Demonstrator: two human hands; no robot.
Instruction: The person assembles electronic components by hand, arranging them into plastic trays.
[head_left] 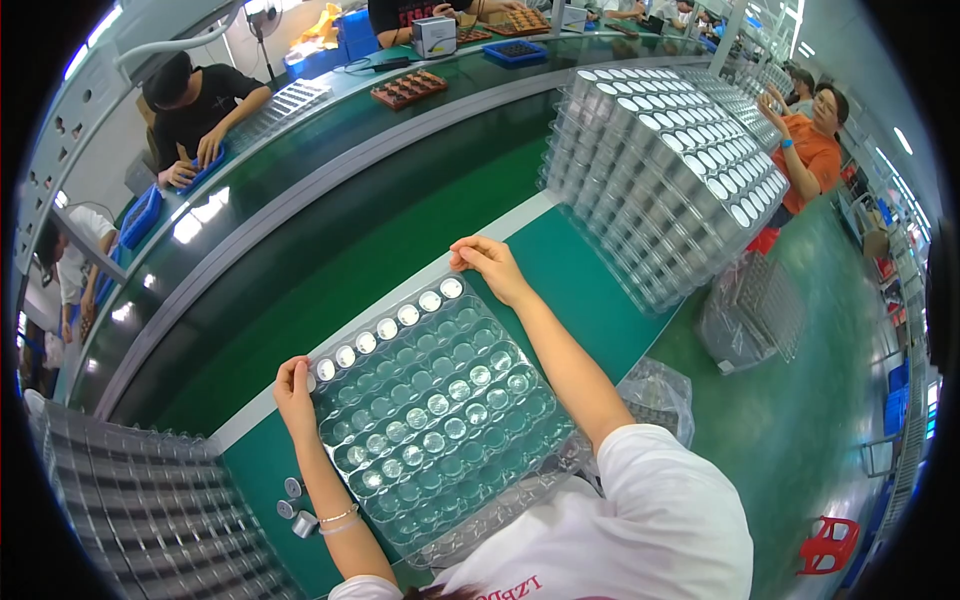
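A clear plastic tray (pixel 435 380) with rows of round pockets lies on the green table in front of me. Its far row holds several small cylinders with white round tops (pixel 387 328); the other pockets show only clear plastic and glare. My left hand (pixel 294 395) pinches the tray's far left corner, beside the last white top. At the far right corner, my right hand (pixel 487 265) has its fingers closed at the tray's edge; the fingertips are partly hidden. Near my left wrist, a few loose silvery cylinders (pixel 303 523) rest on the table.
Tall stacks of filled clear trays stand to the right (pixel 660 170) and left (pixel 150 510). Past the table edge runs a green conveyor (pixel 350 240); co-workers sit beyond it. A person in orange (pixel 812 150) stands at right, near a bagged tray stack (pixel 745 310). A red stool (pixel 828 545) is on the floor.
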